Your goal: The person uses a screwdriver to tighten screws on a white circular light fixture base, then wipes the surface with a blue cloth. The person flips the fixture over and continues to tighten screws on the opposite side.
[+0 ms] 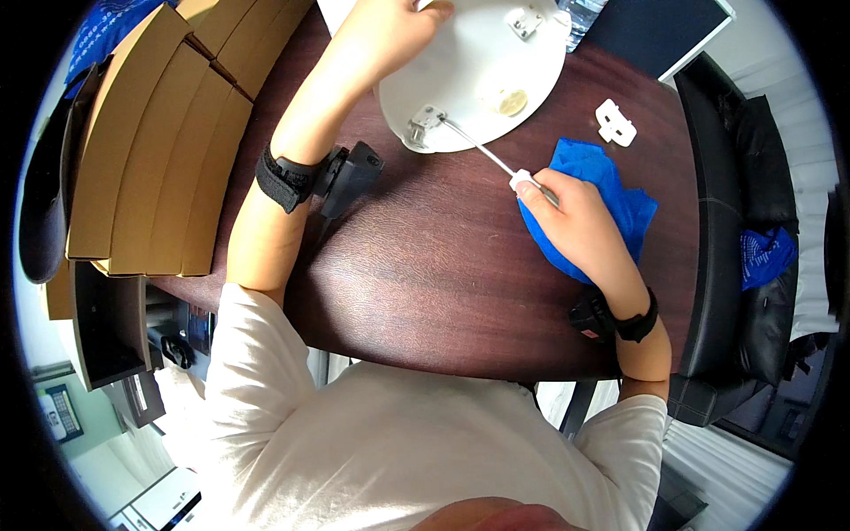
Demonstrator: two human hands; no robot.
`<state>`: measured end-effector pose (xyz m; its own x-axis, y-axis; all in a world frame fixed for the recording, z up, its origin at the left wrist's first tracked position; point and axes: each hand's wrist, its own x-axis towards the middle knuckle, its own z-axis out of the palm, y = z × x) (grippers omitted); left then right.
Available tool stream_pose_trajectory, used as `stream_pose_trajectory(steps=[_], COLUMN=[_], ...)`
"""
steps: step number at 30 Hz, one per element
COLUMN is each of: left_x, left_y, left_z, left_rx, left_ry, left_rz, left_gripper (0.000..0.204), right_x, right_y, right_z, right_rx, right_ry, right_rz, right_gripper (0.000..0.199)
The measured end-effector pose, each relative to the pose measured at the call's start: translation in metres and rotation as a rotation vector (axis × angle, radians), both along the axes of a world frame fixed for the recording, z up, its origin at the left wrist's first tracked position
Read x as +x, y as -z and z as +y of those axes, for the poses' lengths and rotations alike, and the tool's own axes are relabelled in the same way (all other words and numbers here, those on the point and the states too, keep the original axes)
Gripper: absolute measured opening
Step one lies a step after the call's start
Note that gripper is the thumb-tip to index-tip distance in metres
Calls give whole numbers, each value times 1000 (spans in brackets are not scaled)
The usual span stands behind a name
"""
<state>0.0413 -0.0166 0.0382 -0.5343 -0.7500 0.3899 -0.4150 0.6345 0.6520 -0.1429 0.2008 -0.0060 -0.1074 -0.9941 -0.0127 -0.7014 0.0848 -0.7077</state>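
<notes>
In my right hand (567, 212) is a screwdriver (482, 149), its pale handle wrapped by my closed fingers. Its long metal shaft slants up and left, and the tip meets a small metal-and-white fitting (427, 120) at the near edge of a smooth white rounded panel (460, 75), shaped like a toilet lid. A second such fitting (523, 21) sits farther up the panel, and a yellowish round piece (511, 102) lies on it. My left hand (390, 40) is over the panel's far left side; most of its fingers are cut off by the upper edge.
A blue cloth (584, 164) lies under my right hand on the dark wooden table (416, 257). A white plastic bracket (615, 124) rests to its right. Cardboard boxes (150, 168) stand along the left; a clear bottle (580, 18) is behind the panel. A black sofa (730, 239) borders the right.
</notes>
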Motion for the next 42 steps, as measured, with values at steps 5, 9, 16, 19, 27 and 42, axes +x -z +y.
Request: stream_pose_trajectory(steps=[5,9,16,19,27,42], left_x=[-1,0,-7,-9,-7,-4], left_y=[-1,0,-30,-28,-3,-7], left_z=[2,2,34,34,14,14], left_rx=[14,1,128,157,-35,-110], left_ry=[-27,-12,-35,-58,-110,-130], left_rz=[7,10,34,55,-17,-55], left_gripper=[33,32,22,22,29,29], right_x=[2,2,0,-1,-4,-3], right_y=[2,0,-2,-6,5,10], right_z=[1,-1,-2,-4,-7,-16], right_rx=[-55,-38,-148,-112,107,681], right_ry=[-6,-4,-28,-37,-48,21], right_rz=[-21,28,222,245,-64,-1191], right_gripper=[39,38,34,35,41,43])
